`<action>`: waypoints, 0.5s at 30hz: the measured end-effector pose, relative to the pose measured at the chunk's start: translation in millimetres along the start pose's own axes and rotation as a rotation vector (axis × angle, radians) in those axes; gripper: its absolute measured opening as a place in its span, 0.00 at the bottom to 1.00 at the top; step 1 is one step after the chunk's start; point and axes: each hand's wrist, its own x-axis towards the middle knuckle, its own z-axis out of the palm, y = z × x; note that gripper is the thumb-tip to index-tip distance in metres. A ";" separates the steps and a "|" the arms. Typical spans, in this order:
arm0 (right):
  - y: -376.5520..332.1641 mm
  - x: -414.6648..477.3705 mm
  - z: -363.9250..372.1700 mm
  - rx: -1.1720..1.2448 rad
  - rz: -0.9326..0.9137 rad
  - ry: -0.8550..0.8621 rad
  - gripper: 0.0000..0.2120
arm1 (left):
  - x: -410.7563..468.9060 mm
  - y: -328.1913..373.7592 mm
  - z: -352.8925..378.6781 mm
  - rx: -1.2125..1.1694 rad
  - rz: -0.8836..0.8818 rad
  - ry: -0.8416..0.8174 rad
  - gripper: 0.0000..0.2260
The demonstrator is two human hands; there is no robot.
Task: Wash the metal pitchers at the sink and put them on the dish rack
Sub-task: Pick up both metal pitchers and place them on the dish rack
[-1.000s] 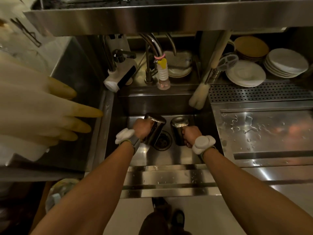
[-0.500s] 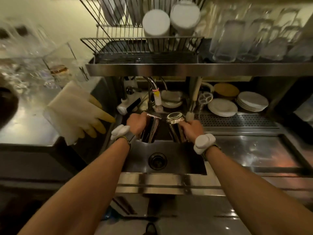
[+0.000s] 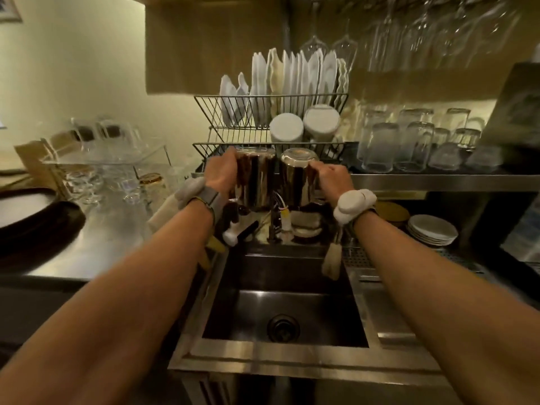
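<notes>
Above the left half of the dark steel sink basin (image 3: 286, 299), where a second ago both pitchers hung low over the drain, we now have our left hand (image 3: 220, 171) raised to the lower tier of the wire dish rack (image 3: 210, 149). Its fingers (image 3: 230, 156) are curled round the taller polished steel pitcher (image 3: 254, 178), which seems turned mouth-down. Just beside it, nearly touching, the shorter shiny steel pitcher (image 3: 296, 176) shows its round base upward. Our right hand (image 3: 331, 176) grips it from the right, fingers clamped on its side. Both pitchers have come up out of the basin and are level with the rack's front edge, though as far as we can tell neither is set on it yet. We judge the washing finished and the placing begun. The lower tier already carries two white cups (image 3: 286, 127) toward the back, with white plates (image 3: 292, 83) standing above. The free wire in front looks like the spot to lower them, mouths down to drain.
</notes>
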 end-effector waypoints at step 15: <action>-108.4 55.4 76.6 0.071 -0.221 0.102 0.27 | 110.8 61.3 -90.6 -0.391 0.187 0.007 0.16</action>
